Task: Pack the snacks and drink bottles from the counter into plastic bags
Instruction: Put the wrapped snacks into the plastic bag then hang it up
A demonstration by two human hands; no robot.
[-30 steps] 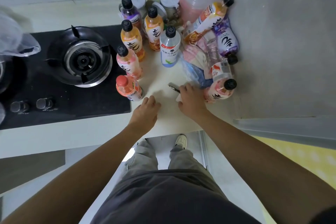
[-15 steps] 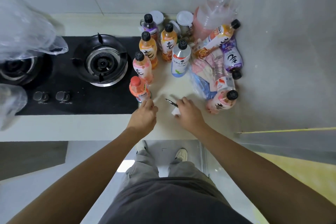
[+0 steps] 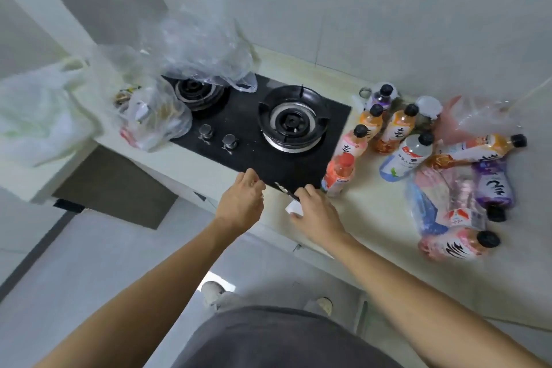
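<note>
Several drink bottles stand right of the stove: a red-capped orange bottle (image 3: 339, 172), a pink bottle (image 3: 354, 142), two orange bottles (image 3: 397, 128) and a clear blue-labelled bottle (image 3: 407, 158). More lie beside them: an orange one (image 3: 472, 151), a purple one (image 3: 493, 185) and a pink one (image 3: 457, 246), around blue snack packets (image 3: 427, 209). My right hand (image 3: 316, 212) pinches a small dark tool (image 3: 285, 190) with a white tag at the counter's front edge. My left hand (image 3: 242, 203) hovers beside it, fingers curled, nothing seen in it. A clear plastic bag (image 3: 197, 51) lies crumpled over the left burner.
The black two-burner stove (image 3: 257, 134) takes up the middle of the pale counter (image 3: 373, 218). A filled clear bag (image 3: 152, 119) sits at its left end and a white bag (image 3: 35, 110) further left. A pink bag (image 3: 454, 116) and a white-lidded jar (image 3: 428, 106) stand behind the bottles by the wall.
The view has swung left, bringing the bags on the left into sight. Both hands slid left along the counter edge, from the bottles to in front of the stove, the right hand keeping the tool.
</note>
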